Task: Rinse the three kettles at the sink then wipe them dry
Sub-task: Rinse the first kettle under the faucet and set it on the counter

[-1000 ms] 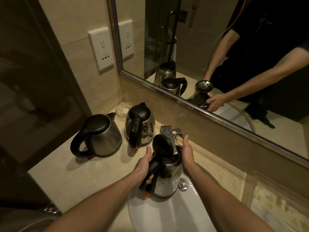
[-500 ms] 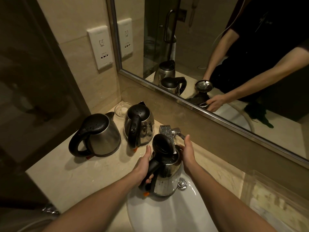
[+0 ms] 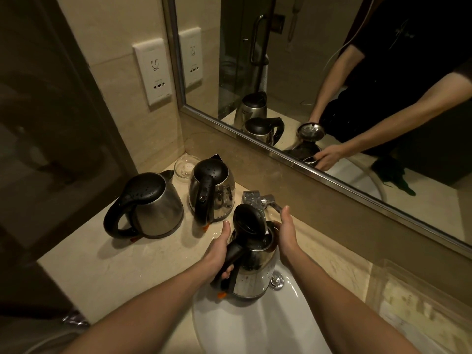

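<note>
Open-lidded steel kettle (image 3: 252, 272) is in the white sink (image 3: 242, 328). The left hand (image 3: 217, 254) has its grip closed round the handle; the right hand's (image 3: 287, 233) grip is unclear. The squat steel kettle (image 3: 153, 208) and tall steel kettle (image 3: 214, 190) on the beige table (image 3: 115, 272) have droplets on them and look rinsed. Wiping is still to do.

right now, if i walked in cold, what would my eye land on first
The open kettle held over the white sink, left hand gripping its black handle, right hand against its far side. Left of it on the counter stand a squat kettle and a taller kettle, lids shut. The big mirror above reflects them.
</note>
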